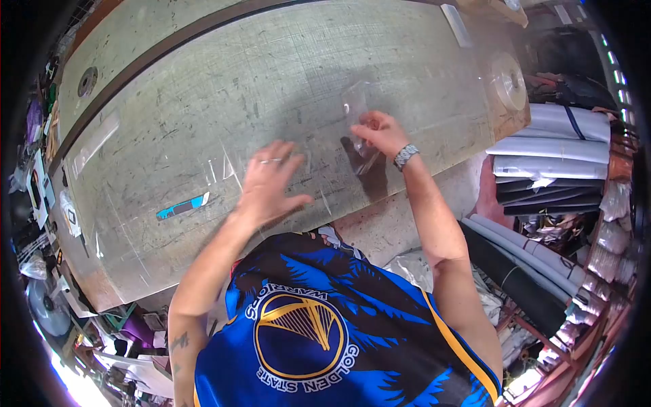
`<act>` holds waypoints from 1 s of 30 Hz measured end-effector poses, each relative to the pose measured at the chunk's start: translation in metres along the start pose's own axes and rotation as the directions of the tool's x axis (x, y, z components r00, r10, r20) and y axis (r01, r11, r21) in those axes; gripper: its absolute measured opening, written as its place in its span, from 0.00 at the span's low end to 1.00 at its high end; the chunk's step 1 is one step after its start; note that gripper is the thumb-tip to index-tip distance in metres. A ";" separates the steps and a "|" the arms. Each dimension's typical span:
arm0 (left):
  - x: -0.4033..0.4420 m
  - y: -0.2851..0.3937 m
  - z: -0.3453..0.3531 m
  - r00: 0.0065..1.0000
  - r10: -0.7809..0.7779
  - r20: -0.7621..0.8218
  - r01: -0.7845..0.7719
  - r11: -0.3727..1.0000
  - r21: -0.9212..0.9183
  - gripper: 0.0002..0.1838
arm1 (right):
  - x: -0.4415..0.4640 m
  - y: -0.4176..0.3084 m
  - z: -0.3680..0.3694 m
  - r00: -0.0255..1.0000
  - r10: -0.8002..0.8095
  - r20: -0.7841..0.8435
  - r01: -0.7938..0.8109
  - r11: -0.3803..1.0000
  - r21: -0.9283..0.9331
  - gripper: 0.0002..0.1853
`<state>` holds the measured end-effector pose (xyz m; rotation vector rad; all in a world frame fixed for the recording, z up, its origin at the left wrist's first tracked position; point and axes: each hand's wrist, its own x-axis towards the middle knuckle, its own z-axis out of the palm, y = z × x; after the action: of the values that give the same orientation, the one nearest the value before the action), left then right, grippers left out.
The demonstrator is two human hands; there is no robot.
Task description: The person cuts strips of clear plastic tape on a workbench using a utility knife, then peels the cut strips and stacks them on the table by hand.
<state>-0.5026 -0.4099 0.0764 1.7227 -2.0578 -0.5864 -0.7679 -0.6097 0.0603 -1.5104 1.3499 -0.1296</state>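
Between the thumb and fingers of my right hand [382,133] is a small clear plastic piece [354,102], raised over the scratched worktable [203,122]. A dark shadow falls on the tabletop beneath it. My left hand [271,178] hovers palm down near the table's front edge with its fingers spread, holding nothing. Clear plastic sheet seems to cover part of the surface around it. To the left of that hand lies a blue and black cutter-like tool [183,205].
A roll of clear tape [507,81] sits at the table's right end, and a pale flat bar [456,26] lies at the back right. Rolled sheets [553,139] are stacked beyond the right edge. A round dark disc [87,81] is at the far left.
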 end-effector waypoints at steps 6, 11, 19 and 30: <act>0.049 0.032 0.049 0.999 0.009 0.040 0.002 0.967 -0.255 0.50 | -0.014 -0.034 0.002 0.983 -0.064 0.170 -0.034 0.856 0.515 0.14; 0.086 0.045 0.014 0.990 -0.136 0.035 0.108 0.577 -0.810 0.34 | -0.041 -0.089 0.012 0.987 -0.120 0.103 0.001 0.655 0.755 0.14; 0.076 0.028 -0.016 0.934 0.099 0.345 0.357 -0.168 -0.919 0.13 | -0.027 -0.105 -0.023 0.981 -0.193 -0.017 0.133 0.609 0.782 0.17; -0.043 -0.092 -0.149 0.814 0.083 0.576 0.518 0.347 -0.782 0.12 | 0.089 0.023 -0.172 0.958 0.037 -0.286 0.221 0.540 0.812 0.15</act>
<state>-0.3391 -0.3920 0.1488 1.1191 -1.1355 -2.0635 -0.8659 -0.7780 0.0718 -0.7164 1.1271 -0.9657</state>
